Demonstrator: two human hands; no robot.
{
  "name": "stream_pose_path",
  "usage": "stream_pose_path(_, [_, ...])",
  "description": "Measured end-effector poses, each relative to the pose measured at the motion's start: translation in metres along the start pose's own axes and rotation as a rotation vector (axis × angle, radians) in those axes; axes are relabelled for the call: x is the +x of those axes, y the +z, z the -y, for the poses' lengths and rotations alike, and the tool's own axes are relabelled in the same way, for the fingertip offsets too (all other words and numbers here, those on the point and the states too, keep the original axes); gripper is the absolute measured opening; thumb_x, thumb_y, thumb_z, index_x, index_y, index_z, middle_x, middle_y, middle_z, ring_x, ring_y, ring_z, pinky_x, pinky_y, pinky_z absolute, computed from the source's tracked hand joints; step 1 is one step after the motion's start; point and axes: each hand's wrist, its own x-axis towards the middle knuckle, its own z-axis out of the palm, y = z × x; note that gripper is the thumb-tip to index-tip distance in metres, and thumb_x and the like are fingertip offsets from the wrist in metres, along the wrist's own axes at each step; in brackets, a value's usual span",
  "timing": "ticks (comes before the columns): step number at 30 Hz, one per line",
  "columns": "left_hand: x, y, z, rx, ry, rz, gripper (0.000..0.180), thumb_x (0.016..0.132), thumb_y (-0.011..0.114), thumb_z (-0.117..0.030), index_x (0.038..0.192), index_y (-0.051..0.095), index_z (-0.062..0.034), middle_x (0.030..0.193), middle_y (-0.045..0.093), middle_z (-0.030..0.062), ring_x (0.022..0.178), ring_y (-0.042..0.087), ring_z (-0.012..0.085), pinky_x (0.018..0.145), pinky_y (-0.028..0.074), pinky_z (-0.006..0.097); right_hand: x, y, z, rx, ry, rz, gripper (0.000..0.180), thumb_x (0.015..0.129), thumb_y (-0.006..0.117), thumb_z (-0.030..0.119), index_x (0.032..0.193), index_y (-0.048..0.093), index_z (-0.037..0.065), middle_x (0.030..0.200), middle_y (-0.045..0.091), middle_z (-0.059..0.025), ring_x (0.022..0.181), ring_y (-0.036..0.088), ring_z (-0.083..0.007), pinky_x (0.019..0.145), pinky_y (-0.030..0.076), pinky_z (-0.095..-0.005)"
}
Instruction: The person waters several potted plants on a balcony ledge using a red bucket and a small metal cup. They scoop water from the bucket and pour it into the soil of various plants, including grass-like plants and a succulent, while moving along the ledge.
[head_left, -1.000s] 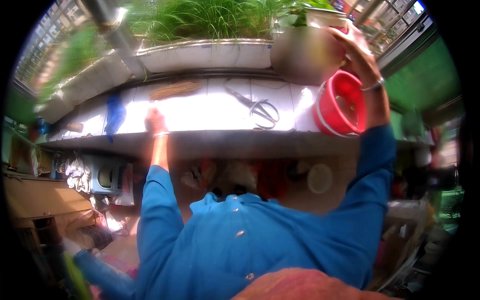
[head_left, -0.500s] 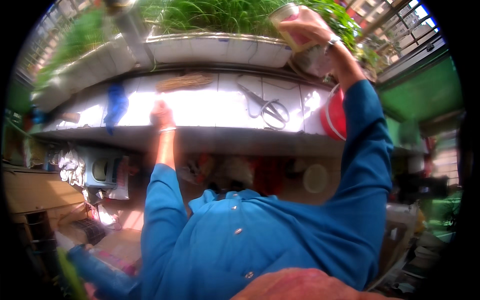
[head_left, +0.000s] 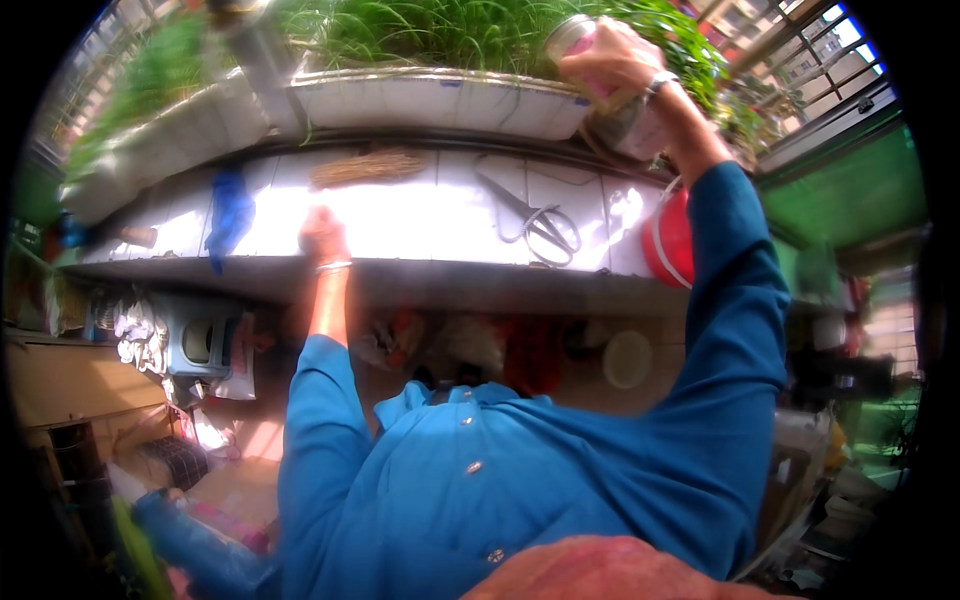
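Observation:
Up at the far right, my right hand (head_left: 618, 58) is closed around a jar (head_left: 571, 38) with a pinkish label, held tilted over the edge of the green grass-like plants (head_left: 420, 38). Below that hand sits a rounded clear container (head_left: 628, 128), partly hidden by my wrist. My left hand (head_left: 323, 236) rests as a fist on the white tiled ledge (head_left: 400, 225); glare washes out its fingers, and nothing shows sticking out of it. Just beyond it lies a bundle of straw-coloured bristles (head_left: 368, 167). Scissors (head_left: 540, 222) lie on the ledge between my hands.
White planter boxes (head_left: 430, 103) line the back of the ledge, with a metal post (head_left: 262, 75) at the left. A blue cloth-like item (head_left: 231, 215) lies left of my left hand. By my right forearm stands a red bucket (head_left: 668, 238). Window bars (head_left: 810, 55) rise at the far right.
My right hand and the jar have shifted slightly to the right and down. My left hand stays on the ledge in nearly the same place.

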Motion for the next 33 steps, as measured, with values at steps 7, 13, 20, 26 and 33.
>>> stream_pose_path(7, [0.0,0.0,-0.001,-0.024,-0.008,0.003,0.029,0.095,0.061,-0.017,0.07,0.05,-0.008,0.059,0.049,0.0115,0.052,0.048,0.0249,0.05,0.041,0.038,0.018,-0.024,0.025,0.089,-0.074,0.25,0.06,0.063,0.074,0.05,0.092,0.071,-0.002,0.087,0.07,-0.0162,0.08,0.069,-0.0218,0.071,0.055,-0.0345])
stream_pose_path(13, [0.0,0.002,-0.004,-0.097,-0.045,-0.041,0.033,0.094,0.064,-0.017,0.066,0.05,-0.0044,0.055,0.043,0.0038,0.052,0.039,0.0117,0.05,0.037,0.031,0.032,0.003,0.062,-0.013,-0.124,-0.023,0.04,0.064,0.074,0.036,0.091,0.071,0.006,0.077,0.07,-0.0111,0.069,0.067,-0.0243,0.062,0.055,-0.0368])
stream_pose_path(20, [0.0,-0.003,-0.009,-0.001,-0.068,0.002,0.027,0.093,0.063,-0.017,0.07,0.056,-0.0064,0.057,0.046,0.0088,0.05,0.042,0.0162,0.05,0.04,0.032,0.047,0.017,0.087,-0.137,-0.167,-0.201,0.045,0.062,0.069,0.039,0.089,0.07,0.003,0.081,0.07,-0.0194,0.077,0.07,-0.0333,0.07,0.057,-0.0418])
stream_pose_path(26, [0.001,-0.004,-0.014,-0.023,-0.064,-0.028,0.027,0.093,0.063,-0.017,0.069,0.055,-0.0068,0.056,0.048,0.0103,0.048,0.044,0.0197,0.049,0.04,0.034,0.052,0.014,0.078,-0.099,-0.134,-0.079,0.041,0.06,0.072,0.034,0.086,0.071,0.003,0.078,0.07,-0.0181,0.071,0.07,-0.0312,0.064,0.057,-0.0393])
stream_pose_path(33, [0.002,-0.003,-0.016,-0.045,-0.049,-0.022,0.029,0.093,0.064,-0.018,0.068,0.054,-0.0072,0.056,0.048,0.0103,0.048,0.044,0.0221,0.049,0.04,0.035,0.057,0.01,0.066,0.08,-0.168,0.062,0.038,0.059,0.074,0.037,0.078,0.071,0.004,0.067,0.067,-0.0144,0.062,0.068,-0.0257,0.058,0.055,-0.0381])
